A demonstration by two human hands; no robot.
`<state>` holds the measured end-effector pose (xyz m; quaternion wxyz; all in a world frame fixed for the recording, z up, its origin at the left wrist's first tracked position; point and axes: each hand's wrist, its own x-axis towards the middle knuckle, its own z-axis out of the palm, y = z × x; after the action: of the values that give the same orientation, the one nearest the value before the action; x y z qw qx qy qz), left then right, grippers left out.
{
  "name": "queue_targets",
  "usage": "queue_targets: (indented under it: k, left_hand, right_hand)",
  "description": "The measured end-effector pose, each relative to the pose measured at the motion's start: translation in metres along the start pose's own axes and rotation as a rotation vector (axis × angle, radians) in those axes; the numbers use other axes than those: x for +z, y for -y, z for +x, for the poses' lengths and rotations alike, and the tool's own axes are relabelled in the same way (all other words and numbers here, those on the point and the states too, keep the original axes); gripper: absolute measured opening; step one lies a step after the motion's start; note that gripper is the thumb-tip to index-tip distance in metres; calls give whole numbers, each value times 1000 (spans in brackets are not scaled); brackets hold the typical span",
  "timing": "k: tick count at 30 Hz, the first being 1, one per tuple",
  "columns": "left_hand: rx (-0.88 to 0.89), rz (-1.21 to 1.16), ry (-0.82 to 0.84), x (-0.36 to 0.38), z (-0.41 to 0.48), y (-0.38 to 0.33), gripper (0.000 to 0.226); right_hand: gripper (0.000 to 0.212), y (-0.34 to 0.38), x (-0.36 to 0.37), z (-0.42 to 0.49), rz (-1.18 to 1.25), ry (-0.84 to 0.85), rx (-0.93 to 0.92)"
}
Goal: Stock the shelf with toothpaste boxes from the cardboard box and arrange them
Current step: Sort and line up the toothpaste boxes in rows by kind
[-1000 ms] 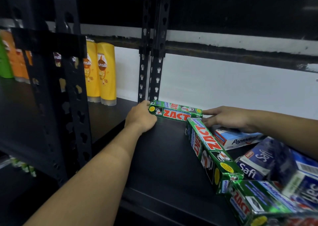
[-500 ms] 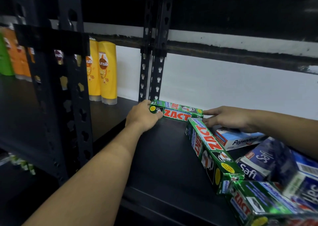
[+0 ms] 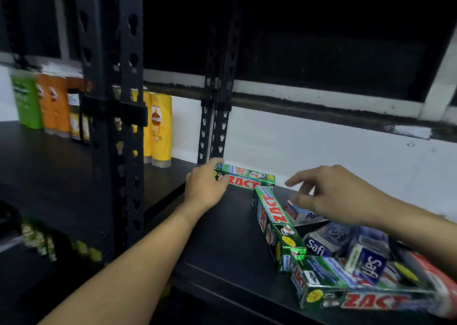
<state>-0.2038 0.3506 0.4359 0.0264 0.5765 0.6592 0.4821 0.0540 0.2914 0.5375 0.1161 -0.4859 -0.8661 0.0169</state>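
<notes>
My left hand [image 3: 205,188] grips the left end of the back Zact box [image 3: 247,179], fingers curled over its top. The box lies flat along the wall at the rear of the shelf [image 3: 222,240] and runs from that hand toward 3 o'clock. My right hand [image 3: 332,196] hovers with fingers spread and loose, holding nothing. The Pepsodent box [image 3: 305,216] lies just under it at 7 o'clock. A second Zact box [image 3: 274,223] lies slantwise between my hands, its far end near the back box. Safi boxes [image 3: 319,244] are heaped at 5 o'clock of my right hand. Yellow shampoo bottles [image 3: 160,131] stand at 10 o'clock of my left.
</notes>
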Motion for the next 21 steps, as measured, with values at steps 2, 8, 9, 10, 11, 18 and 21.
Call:
queue_targets:
  k: [2,8,9,10,11,18,21]
  left_hand:
    - [16,-177,91,-1,-15,-15,34]
    - [-44,-364,329,-2,-67,-48,25]
    - [-47,-356,341,-3,-73,-50,25]
    - [-49,-346,349,-5,-78,-50,26]
    - [-47,-332,350,-8,-82,-51,27]
    - [41,10,287,-43,-96,-36,35]
    - [102,286,284,-59,-82,-17,46]
  right_hand:
    - [25,12,-1,-17,-16,-15,32]
    - [51,50,13,-44,-338,-22,98]
    - [53,55,19,-49,-394,-17,96]
    - [55,60,24,-53,-418,0,106]
    - [55,63,29,-56,-424,12,127]
    - [39,79,60,-64,-351,-160,196]
    - [37,74,66,-59,-91,-149,199]
